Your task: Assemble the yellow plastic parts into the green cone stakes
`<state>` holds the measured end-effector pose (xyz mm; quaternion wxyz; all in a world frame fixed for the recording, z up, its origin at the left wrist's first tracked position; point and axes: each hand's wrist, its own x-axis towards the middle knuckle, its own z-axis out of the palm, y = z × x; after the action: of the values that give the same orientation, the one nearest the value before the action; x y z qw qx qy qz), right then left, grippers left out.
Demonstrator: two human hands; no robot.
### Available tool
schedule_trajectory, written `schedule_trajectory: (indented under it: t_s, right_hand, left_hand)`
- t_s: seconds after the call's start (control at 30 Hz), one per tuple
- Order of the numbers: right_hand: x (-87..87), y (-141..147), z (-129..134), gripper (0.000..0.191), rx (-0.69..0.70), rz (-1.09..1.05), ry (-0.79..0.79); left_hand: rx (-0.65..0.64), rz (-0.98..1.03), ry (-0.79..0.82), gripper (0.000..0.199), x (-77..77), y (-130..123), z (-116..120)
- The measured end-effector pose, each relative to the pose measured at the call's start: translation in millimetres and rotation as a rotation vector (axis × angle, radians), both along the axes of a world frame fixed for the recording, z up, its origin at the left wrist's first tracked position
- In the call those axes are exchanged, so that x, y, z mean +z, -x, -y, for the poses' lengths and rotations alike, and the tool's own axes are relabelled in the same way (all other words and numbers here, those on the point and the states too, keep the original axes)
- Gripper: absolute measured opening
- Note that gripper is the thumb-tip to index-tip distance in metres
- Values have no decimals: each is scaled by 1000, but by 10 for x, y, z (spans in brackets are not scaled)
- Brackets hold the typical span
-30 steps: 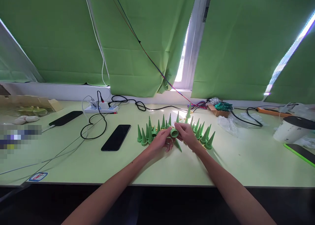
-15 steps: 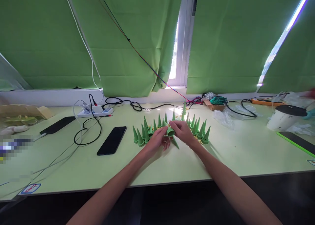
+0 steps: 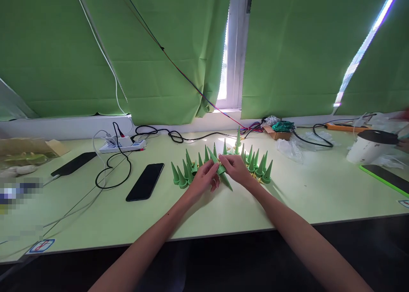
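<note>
Both my hands meet over the middle of the table and grip one green cone (image 3: 213,156), its point tilted up to the left. My left hand (image 3: 206,177) is closed on its lower side. My right hand (image 3: 234,168) pinches it from the right, close to the base; what else the fingertips hold is hidden. Another green cone (image 3: 227,182) lies on its side just below the hands. Several green cones (image 3: 181,177) stand upright to the left, and more upright cones (image 3: 260,167) stand to the right among small yellow pieces (image 3: 257,178).
A black phone (image 3: 145,182) lies left of the hands, with a power strip (image 3: 123,145) and looped cables behind it. At the right are a lidded paper cup (image 3: 370,146), a green-edged phone (image 3: 386,179) and clear plastic bags (image 3: 289,149). A small cardboard box (image 3: 277,133) sits at the back.
The held cone has turned: its open base faced me before, and now its pointed side shows, tilted up to the left. Both hands stay in nearly the same place.
</note>
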<state>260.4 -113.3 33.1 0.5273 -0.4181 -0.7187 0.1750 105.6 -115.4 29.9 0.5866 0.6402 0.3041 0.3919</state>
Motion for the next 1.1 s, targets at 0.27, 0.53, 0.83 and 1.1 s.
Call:
schedule_trajectory:
  t_s: [0.27, 0.53, 0.83, 1.1]
  right_hand:
    - [-16, -6, -15, 49, -45, 29, 3]
    - [-21, -7, -30, 49, -66, 36, 6]
    - [-46, -20, -60, 48, -59, 46, 34]
    - [-36, -5, -56, 52, -65, -14, 103]
  left_hand:
    - [27, -86, -166, 31, 9, -1, -5]
    - [57, -147, -276, 31, -9, -4, 8]
    - [177, -199, -451, 29, -55, -22, 4]
    - [312, -270, -583, 19, -44, -14, -7]
